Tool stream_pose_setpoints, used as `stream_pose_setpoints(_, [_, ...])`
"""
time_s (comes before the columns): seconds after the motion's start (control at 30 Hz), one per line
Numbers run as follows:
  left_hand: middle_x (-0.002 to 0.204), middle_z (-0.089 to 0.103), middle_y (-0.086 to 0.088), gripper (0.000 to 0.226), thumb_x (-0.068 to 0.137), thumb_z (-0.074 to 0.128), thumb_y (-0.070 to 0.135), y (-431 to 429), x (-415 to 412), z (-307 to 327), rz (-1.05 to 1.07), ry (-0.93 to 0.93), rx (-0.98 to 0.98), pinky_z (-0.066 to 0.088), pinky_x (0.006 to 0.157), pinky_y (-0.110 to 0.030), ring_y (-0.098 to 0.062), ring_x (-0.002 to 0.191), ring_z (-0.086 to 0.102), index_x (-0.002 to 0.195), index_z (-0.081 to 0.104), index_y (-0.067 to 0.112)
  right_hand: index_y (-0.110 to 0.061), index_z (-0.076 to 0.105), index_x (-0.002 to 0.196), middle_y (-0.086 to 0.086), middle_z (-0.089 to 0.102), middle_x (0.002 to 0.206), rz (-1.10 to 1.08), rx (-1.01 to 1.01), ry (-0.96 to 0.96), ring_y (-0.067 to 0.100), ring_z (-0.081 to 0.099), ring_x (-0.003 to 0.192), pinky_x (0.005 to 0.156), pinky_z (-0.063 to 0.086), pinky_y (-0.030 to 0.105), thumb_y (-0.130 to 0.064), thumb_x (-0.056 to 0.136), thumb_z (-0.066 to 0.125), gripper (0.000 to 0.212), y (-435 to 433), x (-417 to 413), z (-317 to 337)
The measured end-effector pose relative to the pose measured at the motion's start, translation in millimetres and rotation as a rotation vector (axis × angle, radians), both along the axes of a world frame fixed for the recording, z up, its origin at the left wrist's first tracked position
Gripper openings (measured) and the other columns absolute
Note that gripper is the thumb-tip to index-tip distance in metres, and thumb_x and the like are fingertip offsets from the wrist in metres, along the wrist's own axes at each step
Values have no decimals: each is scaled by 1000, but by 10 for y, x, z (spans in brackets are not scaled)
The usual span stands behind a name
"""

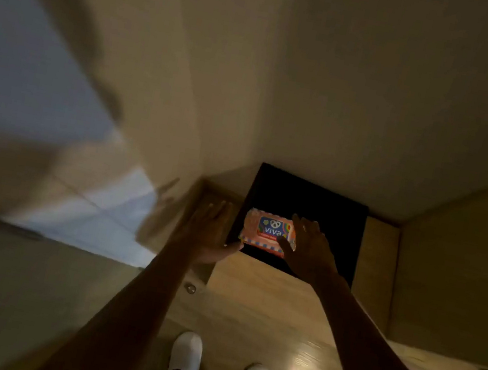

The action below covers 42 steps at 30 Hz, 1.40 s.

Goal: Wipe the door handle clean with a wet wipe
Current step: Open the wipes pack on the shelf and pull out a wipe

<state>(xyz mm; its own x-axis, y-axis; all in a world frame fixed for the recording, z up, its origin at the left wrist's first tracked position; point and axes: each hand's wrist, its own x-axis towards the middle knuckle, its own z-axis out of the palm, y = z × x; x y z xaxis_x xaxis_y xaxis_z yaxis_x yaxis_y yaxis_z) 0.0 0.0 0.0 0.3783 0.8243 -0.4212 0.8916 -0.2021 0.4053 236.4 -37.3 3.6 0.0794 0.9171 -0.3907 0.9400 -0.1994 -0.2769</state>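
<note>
A pink pack of wet wipes with a blue label lies on a black square surface low in front of me. My right hand spans the pack's right end, fingers over its far edge and thumb on its near edge. My left hand is open just left of the pack, palm towards it, thumb near the pack's lower left corner. A blurred dark shape on the pale door at the left may be the door handle; I cannot tell.
Pale walls close in on the left, ahead and on the right. The wooden floor runs under me, with my two white shoes at the bottom. A small round metal doorstop sits on the floor near my left forearm.
</note>
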Motion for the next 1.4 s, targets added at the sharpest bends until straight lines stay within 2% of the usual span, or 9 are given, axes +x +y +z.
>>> stream_pose_setpoints(0.27, [157,18,-7,91,79,59,51,388,526,-1204,-66,-153,50,28,112,-40,-27,141,27,148,12,17,-16,39,143,16,40,147,120,79,2,36,40,131,107,37,47,-50,87,53,67,185,221,-1105])
stream_pose_setpoints(0.43, [154,27,-6,91,72,65,46,386,593,-1738,-3,-360,60,43,104,-41,-25,133,43,146,22,16,-26,30,146,8,31,152,194,102,-105,30,32,134,108,33,43,-56,89,52,68,201,295,-1343])
stream_pose_setpoints(0.53, [148,37,-5,98,64,80,32,367,627,-1860,109,-508,-23,51,96,-44,-20,125,51,145,24,24,-25,34,144,8,34,150,211,149,-131,30,35,132,107,34,42,-52,89,54,65,243,275,-1361])
stream_pose_setpoints(0.6, [140,48,-3,97,59,81,40,345,642,-1908,154,-570,-51,53,93,-43,-18,121,55,140,29,31,-22,34,144,11,36,149,251,154,-176,32,36,132,108,33,43,-51,90,53,64,241,260,-1375])
stream_pose_setpoints(0.93, [117,65,-1,64,74,74,32,336,671,-1785,204,-767,-92,58,84,-38,-10,102,66,131,46,18,-7,57,126,20,61,121,327,273,-293,39,64,98,81,54,49,-37,64,85,75,154,241,-1407])
stream_pose_setpoints(1.1, [127,57,11,75,70,77,29,307,666,-1810,271,-744,-62,55,89,-33,-3,108,60,136,42,23,-14,47,135,14,57,129,355,245,-285,34,57,109,95,45,45,-40,83,67,62,299,224,-1246])
stream_pose_setpoints(1.2, [125,61,3,77,66,78,37,324,679,-1822,246,-721,-38,56,86,-34,-7,109,61,134,43,27,-20,56,124,6,62,116,183,272,-76,25,61,99,81,52,35,-41,95,49,36,454,257,-1137])
stream_pose_setpoints(1.3, [120,62,8,71,65,78,41,337,693,-1753,225,-737,-41,57,84,-35,-5,107,61,127,46,30,-17,66,102,7,69,96,-105,290,146,23,67,85,68,56,34,-52,95,37,46,633,349,-1132])
stream_pose_setpoints(1.4, [120,62,11,66,66,77,40,359,689,-1726,176,-730,-46,58,84,-36,-3,109,60,125,46,36,-15,65,88,9,70,85,-298,265,227,24,69,79,60,54,29,-49,95,45,40,768,426,-1253])
